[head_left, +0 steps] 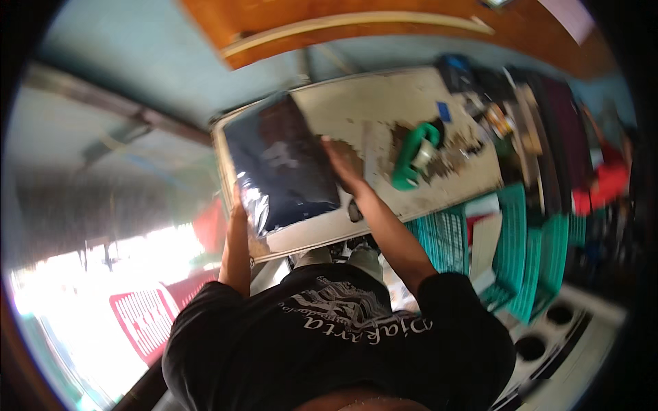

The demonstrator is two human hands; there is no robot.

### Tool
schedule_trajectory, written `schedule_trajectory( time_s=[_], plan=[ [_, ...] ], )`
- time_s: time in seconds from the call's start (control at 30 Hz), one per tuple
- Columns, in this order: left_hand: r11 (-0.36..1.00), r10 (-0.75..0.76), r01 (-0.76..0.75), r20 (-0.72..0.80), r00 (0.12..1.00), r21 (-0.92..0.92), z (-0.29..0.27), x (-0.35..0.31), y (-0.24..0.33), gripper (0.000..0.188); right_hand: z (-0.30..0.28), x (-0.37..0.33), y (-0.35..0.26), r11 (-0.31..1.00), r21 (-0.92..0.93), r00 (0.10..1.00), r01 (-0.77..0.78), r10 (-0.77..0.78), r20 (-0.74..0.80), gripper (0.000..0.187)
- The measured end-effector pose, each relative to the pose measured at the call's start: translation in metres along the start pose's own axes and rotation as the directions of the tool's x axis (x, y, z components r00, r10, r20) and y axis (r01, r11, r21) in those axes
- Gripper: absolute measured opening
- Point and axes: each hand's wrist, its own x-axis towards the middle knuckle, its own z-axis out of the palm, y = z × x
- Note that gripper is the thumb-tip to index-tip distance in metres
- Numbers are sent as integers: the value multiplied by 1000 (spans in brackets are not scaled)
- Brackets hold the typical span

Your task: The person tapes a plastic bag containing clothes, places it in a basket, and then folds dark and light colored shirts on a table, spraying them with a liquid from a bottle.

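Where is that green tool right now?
In the head view the green tool lies on the worn white table, right of the person's right hand and the dark plastic-wrapped package.

- Daylight floods in at the lower left, blown out to white, so detail there is lost.
- The rest is dimmer, with a bluish cast over the walls and a dark vignette round the rim.
- Glare streaks the glossy dark plastic bag (281,168) at the left end of the worn white table (384,103).
- Motion blur softens the whole frame; nothing is crisp.
- Fisheye bending curves the table's edges, and the far right edge smears into murk.
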Motion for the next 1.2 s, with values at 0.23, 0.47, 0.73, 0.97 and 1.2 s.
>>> schedule_trajectory(
  time_s=[0.23, 0.47, 0.73, 0.97, 1.2],
  plan=[
    [884, -193, 293, -285, 939, 364, 143, 25, -3, 54, 23, 37, 85, 925, 349, 974, 146, -196, 112, 81],
    [694, -251, 359, -258, 933, 625, 261, 13, -2, 58, -10, -70, 60, 920, 324, 975, 220, -214, -52, 83],
    [559, -393, 341, -120, 911, 756, 374, 9, -33, 63, -59, -188, 34, 845, 398, 897, 358, -193, -398, 90],
    [447, -587, 301, 22, 809, 842, 489, 2, -113, 66, -127, -305, 32, 790, 297, 685, 537, -202, -700, 84],
    [306, -780, 206, 121, 614, 929, 603, -21, -229, 70, -170, -407, 66, 817, 139, 349, 560, -80, -934, 84]
  ],
)
